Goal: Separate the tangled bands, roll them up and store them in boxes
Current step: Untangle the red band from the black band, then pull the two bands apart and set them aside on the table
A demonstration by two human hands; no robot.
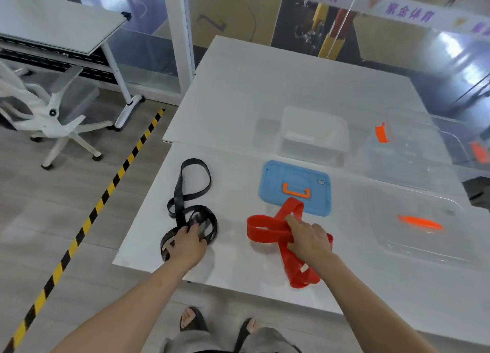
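Note:
A black band point(189, 191) lies in loose loops on the left part of the white table point(265, 93). My left hand point(187, 242) grips its nearest loops. A wide red band point(265, 229) lies folded to the right, one end over a blue lid point(295, 187) with an orange handle. My right hand point(309, 237) holds the red band at its crossing. The two bands lie apart. A small clear box point(313, 135) stands open behind the blue lid.
A larger clear box point(413, 151) with orange clasps stands at the far right, its clear lid point(421, 224) with an orange handle in front of it. Left of the table are a white office chair point(57, 114), a second desk and yellow-black floor tape point(87, 221).

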